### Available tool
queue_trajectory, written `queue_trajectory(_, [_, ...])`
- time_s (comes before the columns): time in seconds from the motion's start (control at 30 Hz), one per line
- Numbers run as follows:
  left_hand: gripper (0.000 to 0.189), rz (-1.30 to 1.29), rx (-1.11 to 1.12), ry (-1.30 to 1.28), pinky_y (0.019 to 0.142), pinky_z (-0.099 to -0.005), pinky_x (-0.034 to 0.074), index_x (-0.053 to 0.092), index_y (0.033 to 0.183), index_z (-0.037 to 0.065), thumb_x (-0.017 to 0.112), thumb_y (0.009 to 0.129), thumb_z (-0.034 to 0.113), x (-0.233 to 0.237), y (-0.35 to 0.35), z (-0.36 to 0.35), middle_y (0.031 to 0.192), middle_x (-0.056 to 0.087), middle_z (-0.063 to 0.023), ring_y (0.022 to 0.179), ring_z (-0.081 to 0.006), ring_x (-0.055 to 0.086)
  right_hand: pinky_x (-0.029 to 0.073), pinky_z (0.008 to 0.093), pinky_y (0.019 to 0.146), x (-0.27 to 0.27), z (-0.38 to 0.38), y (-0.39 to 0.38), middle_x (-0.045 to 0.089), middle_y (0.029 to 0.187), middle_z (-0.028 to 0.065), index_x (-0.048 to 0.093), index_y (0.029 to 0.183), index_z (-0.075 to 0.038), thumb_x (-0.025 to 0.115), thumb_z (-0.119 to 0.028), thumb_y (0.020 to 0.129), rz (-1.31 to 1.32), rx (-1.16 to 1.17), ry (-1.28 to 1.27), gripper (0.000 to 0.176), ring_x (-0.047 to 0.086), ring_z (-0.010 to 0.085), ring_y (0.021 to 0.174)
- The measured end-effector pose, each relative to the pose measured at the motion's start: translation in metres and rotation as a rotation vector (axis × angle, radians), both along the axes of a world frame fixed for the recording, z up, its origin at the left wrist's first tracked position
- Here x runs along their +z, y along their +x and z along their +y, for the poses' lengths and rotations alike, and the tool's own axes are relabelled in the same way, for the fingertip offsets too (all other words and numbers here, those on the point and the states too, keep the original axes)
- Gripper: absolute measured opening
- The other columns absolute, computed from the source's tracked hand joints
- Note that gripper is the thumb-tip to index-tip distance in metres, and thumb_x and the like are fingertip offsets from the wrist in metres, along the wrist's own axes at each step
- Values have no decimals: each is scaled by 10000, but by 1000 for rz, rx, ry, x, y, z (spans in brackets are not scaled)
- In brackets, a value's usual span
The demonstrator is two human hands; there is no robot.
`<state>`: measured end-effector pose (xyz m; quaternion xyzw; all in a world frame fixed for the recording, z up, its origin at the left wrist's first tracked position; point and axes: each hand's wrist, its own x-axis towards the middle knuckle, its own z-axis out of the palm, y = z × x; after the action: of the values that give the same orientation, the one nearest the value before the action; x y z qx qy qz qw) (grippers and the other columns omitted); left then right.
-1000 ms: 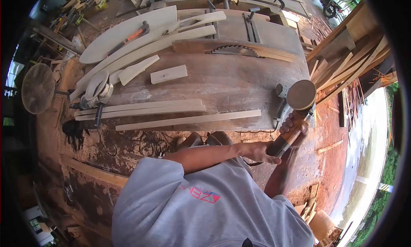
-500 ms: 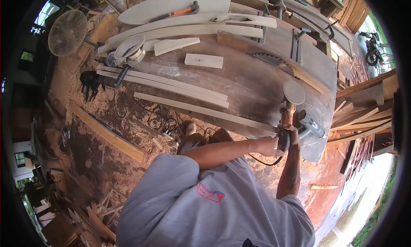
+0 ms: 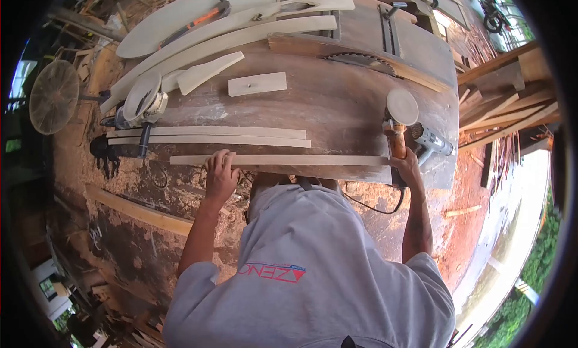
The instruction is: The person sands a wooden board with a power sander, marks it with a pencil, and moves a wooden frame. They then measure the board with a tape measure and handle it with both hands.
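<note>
My left hand (image 3: 221, 174) rests over the left part of a long, narrow wood strip (image 3: 301, 160) at the bench's near edge, fingers bent across it. At the strip's right end, my right hand (image 3: 408, 168) is closed around the body of an angle grinder (image 3: 396, 142). A round, pale sanding disc (image 3: 402, 106) on the grinder faces up. The grinder's black rear end shows below the hand, and a cord runs from it. Beside it on the right lies a grey power tool (image 3: 435, 144) with a brush-like round end.
Two more strips (image 3: 211, 137) lie beyond the left hand, near another disc sander (image 3: 144, 101). A small block (image 3: 257, 84), curved boards (image 3: 223, 40), a hammer (image 3: 205, 16) and a toothed saw blade (image 3: 361, 62) lie farther back. Shavings cover the floor.
My left hand has left the grinder and moved left onto the wood strip. My right hand stays at the grinder. The view has turned and shifted.
</note>
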<state>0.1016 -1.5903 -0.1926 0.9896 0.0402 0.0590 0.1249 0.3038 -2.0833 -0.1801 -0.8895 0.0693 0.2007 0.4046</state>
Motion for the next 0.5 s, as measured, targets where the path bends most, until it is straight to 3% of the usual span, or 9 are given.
queue_trajectory(0.1, [440, 58, -169, -78, 1023, -496, 342, 577, 1183, 41, 695, 765, 114, -20, 10, 24, 1128, 578, -133, 1120, -307, 521, 483, 299, 670, -2, 4, 13, 634, 817, 77, 614, 1037, 66, 745, -169, 670, -65, 19, 25, 456, 581, 157, 715])
queue_trajectory(0.23, [317, 175, -326, -71, 834, -446, 443, 628, 1047, 49, 677, 736, 82, -30, 33, 32, 1007, 614, -112, 977, -311, 590, 504, 314, 742, -7, -1, 22, 664, 892, 111, 606, 1135, 69, 765, -173, 654, -83, 18, -32, 561, 620, 177, 799])
queue_trajectory(0.4, [287, 189, -407, -223, 786, -442, 478, 618, 999, 44, 661, 716, 69, -29, 37, 39, 993, 622, -124, 915, -333, 615, 510, 378, 893, -12, 17, 11, 676, 1085, 224, 548, 1273, 42, 786, -227, 669, -214, -11, -260, 702, 666, 312, 1030])
queue_trajectory(0.5, [278, 1, -428, -229, 837, -453, 472, 581, 955, 14, 583, 678, -6, -45, 25, 38, 1011, 611, -157, 933, -351, 607, 503, 398, 914, -18, 16, 5, 667, 1112, 239, 522, 1309, 25, 789, -249, 683, -200, -82, -266, 733, 651, 352, 1059])
